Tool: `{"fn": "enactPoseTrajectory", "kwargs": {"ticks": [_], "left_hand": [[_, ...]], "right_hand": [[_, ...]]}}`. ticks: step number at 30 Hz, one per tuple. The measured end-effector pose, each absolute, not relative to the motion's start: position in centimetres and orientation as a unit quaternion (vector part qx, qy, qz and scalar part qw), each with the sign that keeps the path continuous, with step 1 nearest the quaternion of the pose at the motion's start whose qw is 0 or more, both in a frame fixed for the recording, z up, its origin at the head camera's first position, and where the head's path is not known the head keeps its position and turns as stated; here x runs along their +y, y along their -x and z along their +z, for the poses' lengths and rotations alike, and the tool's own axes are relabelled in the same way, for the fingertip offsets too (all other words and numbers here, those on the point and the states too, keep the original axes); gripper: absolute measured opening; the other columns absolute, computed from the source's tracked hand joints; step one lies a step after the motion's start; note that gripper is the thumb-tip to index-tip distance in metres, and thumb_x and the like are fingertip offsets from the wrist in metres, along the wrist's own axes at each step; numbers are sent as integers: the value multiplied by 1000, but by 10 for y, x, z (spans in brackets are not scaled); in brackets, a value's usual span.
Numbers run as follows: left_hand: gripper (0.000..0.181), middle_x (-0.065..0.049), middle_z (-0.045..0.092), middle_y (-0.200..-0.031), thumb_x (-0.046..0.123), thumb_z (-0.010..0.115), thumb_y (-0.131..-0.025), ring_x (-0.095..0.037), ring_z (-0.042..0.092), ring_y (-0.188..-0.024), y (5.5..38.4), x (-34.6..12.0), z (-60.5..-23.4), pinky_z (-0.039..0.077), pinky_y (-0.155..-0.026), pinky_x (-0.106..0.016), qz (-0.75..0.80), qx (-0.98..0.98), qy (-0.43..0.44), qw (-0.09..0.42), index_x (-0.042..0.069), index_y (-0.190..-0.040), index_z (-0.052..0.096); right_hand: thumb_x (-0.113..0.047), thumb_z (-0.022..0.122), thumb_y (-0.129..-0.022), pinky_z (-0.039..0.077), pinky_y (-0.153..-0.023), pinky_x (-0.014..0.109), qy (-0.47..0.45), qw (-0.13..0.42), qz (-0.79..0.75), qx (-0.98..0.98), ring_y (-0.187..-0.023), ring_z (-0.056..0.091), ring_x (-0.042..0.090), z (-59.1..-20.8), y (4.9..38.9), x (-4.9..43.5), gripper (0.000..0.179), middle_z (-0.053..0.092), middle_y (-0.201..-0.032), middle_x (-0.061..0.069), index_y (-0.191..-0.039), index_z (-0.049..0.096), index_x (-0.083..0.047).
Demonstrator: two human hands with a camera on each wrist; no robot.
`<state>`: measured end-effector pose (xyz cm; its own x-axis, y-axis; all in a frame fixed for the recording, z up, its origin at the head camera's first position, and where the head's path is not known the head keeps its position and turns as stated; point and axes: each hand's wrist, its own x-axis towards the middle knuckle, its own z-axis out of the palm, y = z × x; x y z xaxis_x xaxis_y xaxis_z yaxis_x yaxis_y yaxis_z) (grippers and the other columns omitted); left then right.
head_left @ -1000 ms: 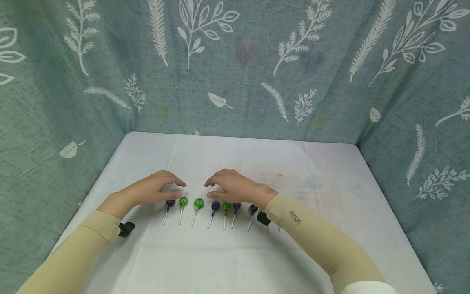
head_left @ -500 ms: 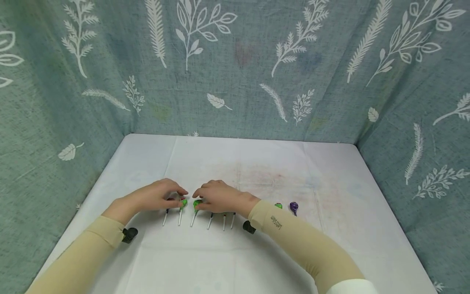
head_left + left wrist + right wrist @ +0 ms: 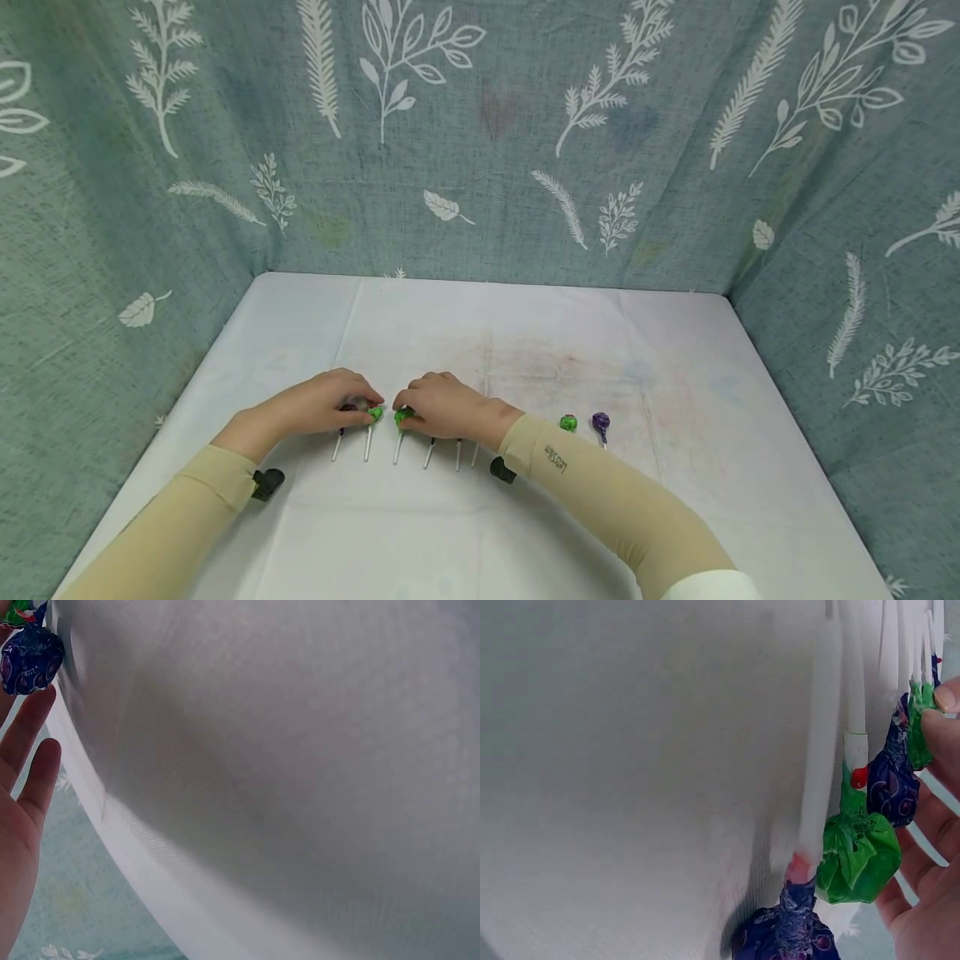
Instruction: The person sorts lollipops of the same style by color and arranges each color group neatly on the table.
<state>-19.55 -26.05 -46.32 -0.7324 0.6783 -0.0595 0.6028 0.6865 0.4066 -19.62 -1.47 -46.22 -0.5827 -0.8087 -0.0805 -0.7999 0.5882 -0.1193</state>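
Note:
A row of wrapped lollipops with white sticks lies on the white cloth. My left hand [image 3: 315, 404] pinches a green lollipop [image 3: 376, 413] between thumb and forefinger. Beneath that hand is a purple lollipop [image 3: 31, 661], its wrapper large in the left wrist view. My right hand [image 3: 442, 407] holds another green lollipop [image 3: 403, 416] by its head, thumb in front. Several more lollipops lie under the right hand, only their sticks showing in the head view. The right wrist view shows a purple lollipop [image 3: 892, 780] and a green lollipop [image 3: 861, 859] near the palm.
Right of the right sleeve [image 3: 600, 483] lie a green lollipop [image 3: 568, 422] and a purple lollipop [image 3: 601, 422]. The sleeve hides part of the row. A leaf-patterned curtain [image 3: 495, 208] stands behind and beside the white-covered table [image 3: 390, 542].
Both hands have come down toward me onto the green lollipops, the right one also moving left. The right-hand lollipop's stick has swung slightly right. Lollipops right of the sleeve have come into view.

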Motion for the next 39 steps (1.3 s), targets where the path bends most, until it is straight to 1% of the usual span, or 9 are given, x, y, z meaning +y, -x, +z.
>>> {"fn": "enactPoseTrajectory", "kwargs": {"ticks": [4, 8, 12, 16, 18, 23, 28, 32, 39], "left_hand": [[23, 19, 58, -98, 37, 63, -84, -7, 51, -92, 198, -259, -464, 43, -78, -31, 184, 910, -359, 99, 30, -105, 65], [22, 20, 57, -97, 38, 63, -83, -5, 50, -91, 200, -258, -463, 43, -78, -30, 186, 912, -351, 102, 32, -104, 65], [21, 20, 57, -97, 39, 63, -83, -4, 50, -93, 202, -257, -461, 43, -79, -29, 191, 915, -339, 108, 34, -103, 65], [22, 20, 57, -99, 40, 64, -82, -5, 49, -97, 207, -256, -455, 42, -82, -31, 201, 917, -327, 111, 35, -104, 64], [23, 21, 57, -101, 42, 63, -82, -4, 48, -100, 212, -255, -451, 42, -85, -32, 200, 920, -320, 109, 36, -104, 63], [26, 21, 56, -104, 42, 62, -83, -7, 46, -106, 228, -255, -441, 40, -89, -35, 189, 925, -315, 98, 34, -108, 63], [29, 18, 57, -104, 41, 61, -84, -11, 48, -106, 247, -252, -435, 40, -89, -39, 184, 924, -324, 85, 28, -110, 64], [30, 18, 57, -104, 39, 62, -84, -11, 48, -105, 260, -247, -433, 40, -89, -38, 183, 923, -329, 82, 25, -111, 65], [30, 15, 57, -107, 38, 61, -85, -14, 49, -106, 283, -244, -437, 40, -90, -41, 191, 927, -312, 87, 25, -112, 64]], "right_hand": [[-48, 51, -88, 38, -89, 33, 452, 60, -34, 890, -101, 47, 9, -462, 198, -14, 34, 54, -108, -15, -118, 56, -33], [-45, 54, -87, 41, -85, 31, 454, 54, -45, 888, -99, 49, 10, -458, 199, -11, 33, 56, -106, -13, -116, 58, -31], [-43, 56, -87, 42, -82, 30, 458, 51, -55, 886, -96, 50, 9, -457, 200, -9, 31, 57, -104, -13, -115, 60, -29], [-43, 56, -87, 42, -82, 27, 457, 52, -55, 886, -94, 50, 8, -458, 202, -8, 30, 56, -103, -14, -114, 60, -30], [-43, 56, -87, 41, -82, 27, 455, 52, -55, 887, -93, 50, 7, -458, 203, -8, 30, 56, -103, -14, -114, 60, -30], [-45, 55, -86, 41, -80, 25, 455, 54, -54, 887, -89, 49, 6, -461, 205, -7, 30, 56, -100, -15, -112, 60, -31], [-44, 55, -86, 42, -77, 25, 458, 59, -55, 885, -86, 49, 5, -461, 204, -8, 29, 55, -98, -16, -112, 60, -32], [-43, 57, -86, 41, -75, 23, 459, 61, -61, 884, -84, 48, 4, -461, 201, -9, 28, 55, -95, -16, -111, 61, -31], [-42, 58, -86, 41, -74, 22, 458, 59, -61, 885, -83, 48, 3, -462, 197, -10, 27, 56, -94, -17, -110, 62, -31]]}}
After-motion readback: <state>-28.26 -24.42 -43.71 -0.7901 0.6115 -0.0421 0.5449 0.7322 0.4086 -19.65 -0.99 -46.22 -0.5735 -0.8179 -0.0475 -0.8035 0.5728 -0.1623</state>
